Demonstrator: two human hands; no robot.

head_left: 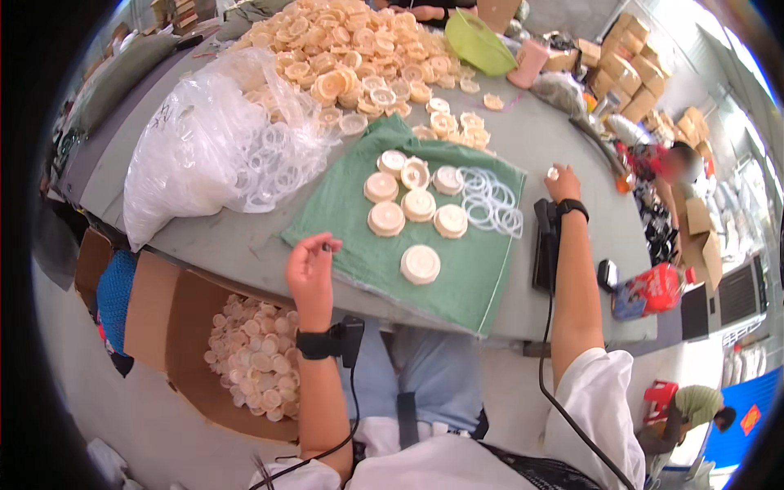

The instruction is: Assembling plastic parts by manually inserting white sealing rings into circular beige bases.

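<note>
My left hand hovers at the left front corner of the green cloth, fingers loosely bent and apart, nothing visible in them; there is a dark spot at one fingertip. My right hand is over the grey table, right of the cloth, its fingers curled around or against something small and whitish that I cannot make out. Several cream round plastic caps sit grouped on the cloth, and a single cap lies nearer me. Right of the group, clear ring seals lie overlapping.
A large heap of caps covers the far table. Left of the cloth slumps a clear plastic bag of rings. Below the table edge stands a cardboard box holding caps. A red-labelled bottle lies at right. Other people are beyond.
</note>
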